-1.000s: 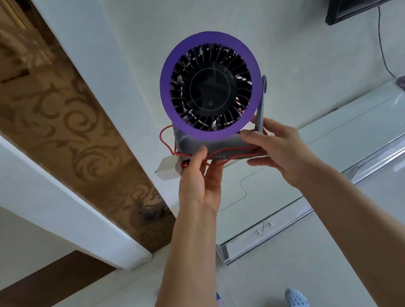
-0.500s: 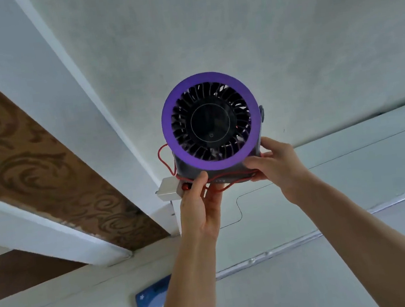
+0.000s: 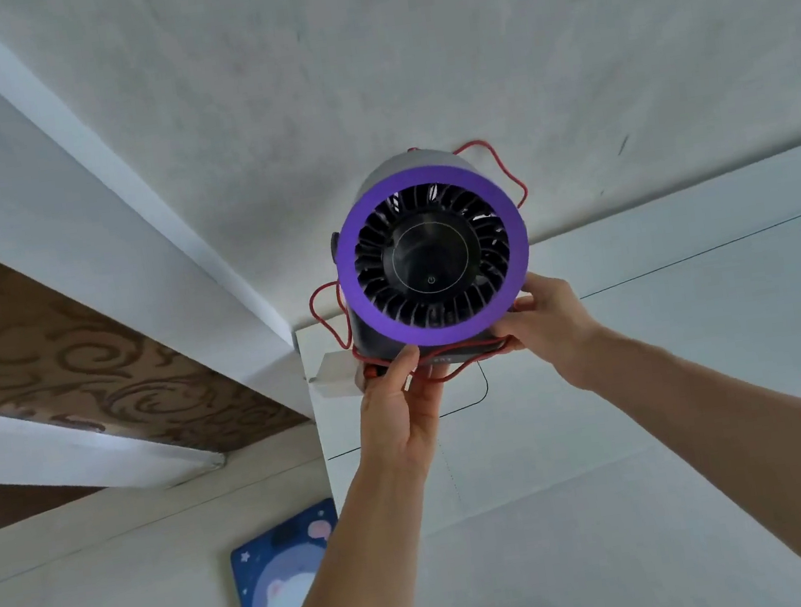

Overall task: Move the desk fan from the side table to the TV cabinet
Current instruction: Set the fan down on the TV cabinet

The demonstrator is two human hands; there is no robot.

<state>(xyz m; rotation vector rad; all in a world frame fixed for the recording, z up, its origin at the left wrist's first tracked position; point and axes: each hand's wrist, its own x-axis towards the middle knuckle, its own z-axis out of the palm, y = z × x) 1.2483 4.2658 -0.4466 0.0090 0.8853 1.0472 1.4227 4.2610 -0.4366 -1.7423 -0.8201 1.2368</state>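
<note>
Now lowered and shifted right against the earlier frame: desk fan (image 3: 432, 258), at the left rear corner of the TV cabinet (image 3: 694, 305), purple ring facing the camera. Base at or just above the white top; contact cannot be confirmed. Left hand (image 3: 401, 405) curled under the front of the base, fingers closed around it and the red cable (image 3: 326, 313). Right hand (image 3: 546, 322) closed on the right of the base. White plug (image 3: 339, 375) beside the left hand. Cable newly looped behind the housing. Placement judged nearly complete; release not yet made.
</note>
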